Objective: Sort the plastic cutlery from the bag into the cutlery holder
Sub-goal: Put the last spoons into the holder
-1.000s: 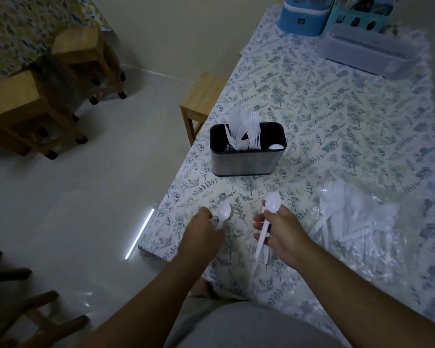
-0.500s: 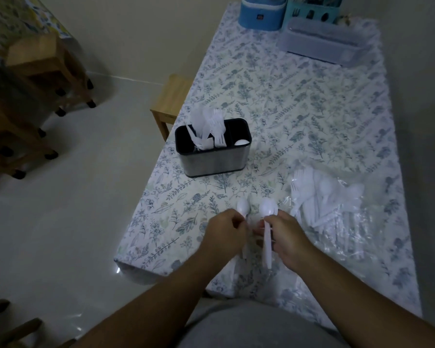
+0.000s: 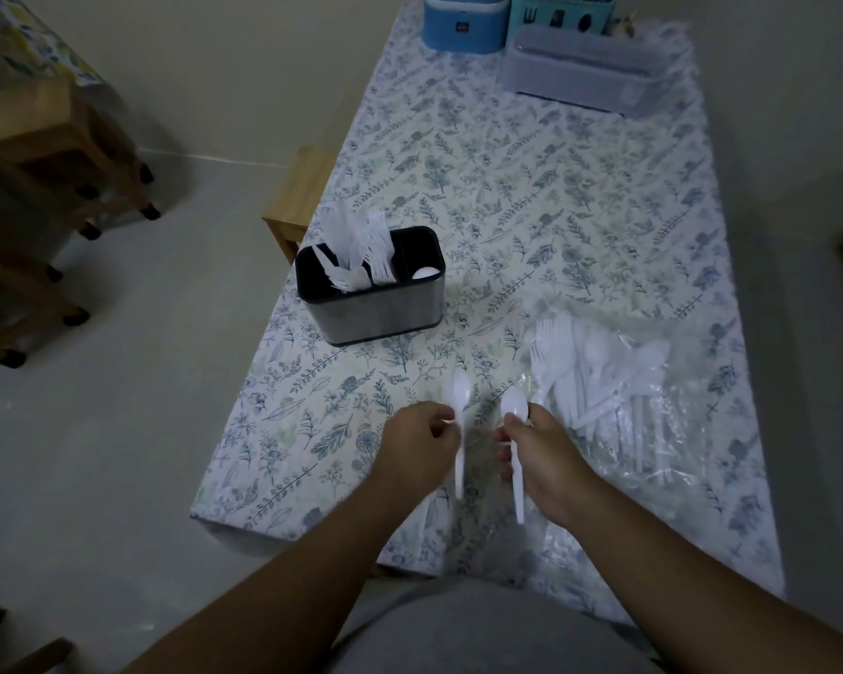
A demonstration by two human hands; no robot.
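Two white spoons in hand: left hand pinched one, right hand other. Cutlery holder partly filled; many pieces remained in clear bag beside right hand.

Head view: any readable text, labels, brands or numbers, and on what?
No text can be read in this view.
Blue container: a small dark label on its front, too small and blurred to read.
Grey lidded box: a pale patch near its right end, unreadable.
Teal basket: cutlery-shaped cutouts only, no words.
Cutlery holder, plastic bag and both spoons: no visible print.
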